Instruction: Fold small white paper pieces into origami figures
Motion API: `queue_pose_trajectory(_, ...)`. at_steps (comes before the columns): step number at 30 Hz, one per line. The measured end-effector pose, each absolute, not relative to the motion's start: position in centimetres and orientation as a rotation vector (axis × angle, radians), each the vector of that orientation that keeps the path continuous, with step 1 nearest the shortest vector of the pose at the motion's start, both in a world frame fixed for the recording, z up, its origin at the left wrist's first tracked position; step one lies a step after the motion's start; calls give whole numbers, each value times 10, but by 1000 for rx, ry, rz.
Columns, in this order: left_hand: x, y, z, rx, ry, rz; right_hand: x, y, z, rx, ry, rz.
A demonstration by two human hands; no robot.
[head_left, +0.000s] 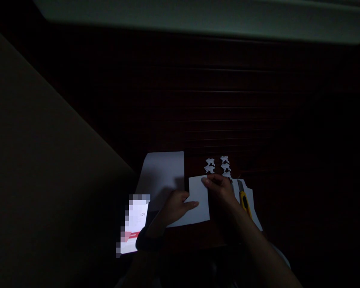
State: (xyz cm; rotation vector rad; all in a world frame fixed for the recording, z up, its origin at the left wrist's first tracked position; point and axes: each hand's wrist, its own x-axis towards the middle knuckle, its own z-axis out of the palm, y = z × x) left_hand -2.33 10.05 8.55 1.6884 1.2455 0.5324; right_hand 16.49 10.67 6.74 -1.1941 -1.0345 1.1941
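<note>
A small white sheet of paper (199,206) is between my two hands, over a dark table. My right hand (220,187) pinches its top right corner between thumb and fingers. From the left edge, my left hand (177,206) holds the same sheet, its thumb lying on the paper's face and its other fingers partly hidden. Just past my right hand lie several small folded white paper pieces (210,162) in two columns. A larger white sheet (165,168) lies flat behind my left hand.
A yellow utility knife (244,202) rests on white paper (253,200) to the right. At the left a lit phone screen (139,222) stands by my left wrist. Dark slatted panelling (195,92) rises behind the table, and a pale wall (42,152) is on the left. The scene is very dim.
</note>
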Motion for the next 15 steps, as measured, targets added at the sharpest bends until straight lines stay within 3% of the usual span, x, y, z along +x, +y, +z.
queue_pose_trajectory(15,-21,102,81,1682,1156,471,164,107,54,-1277,-1006,1080)
